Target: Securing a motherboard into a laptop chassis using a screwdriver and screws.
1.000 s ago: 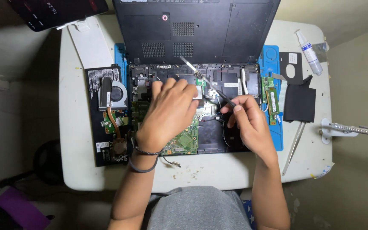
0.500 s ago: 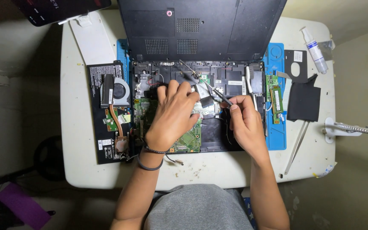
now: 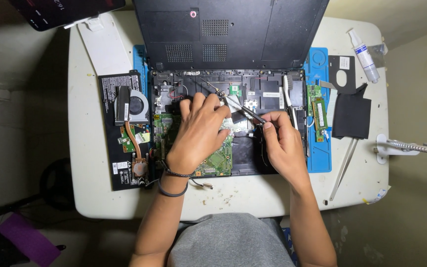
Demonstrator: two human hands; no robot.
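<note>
An opened laptop (image 3: 273, 94) lies on a blue mat, its lid tilted up at the back and its green motherboard (image 3: 216, 160) exposed. My left hand (image 3: 198, 131) rests palm down on the board, fingers spread toward the upper left of the chassis. My right hand (image 3: 282, 143) pinches the handle of a thin metal tool (image 3: 233, 104), tweezers or a small screwdriver, whose tip points up-left into the chassis just past my left fingertips.
A black battery (image 3: 114, 148) with a fan and copper heatpipe (image 3: 132, 111) on it lies left of the laptop. Right of it are a small green board (image 3: 318, 112), black covers (image 3: 351, 116), white tweezers (image 3: 342, 170), a paste syringe (image 3: 363, 49) and a lamp arm (image 3: 411, 147).
The view shifted slightly; the laptop now sits lower in frame. Both hands keep nearly the same pose on the board, with the tool still angled up-left.
</note>
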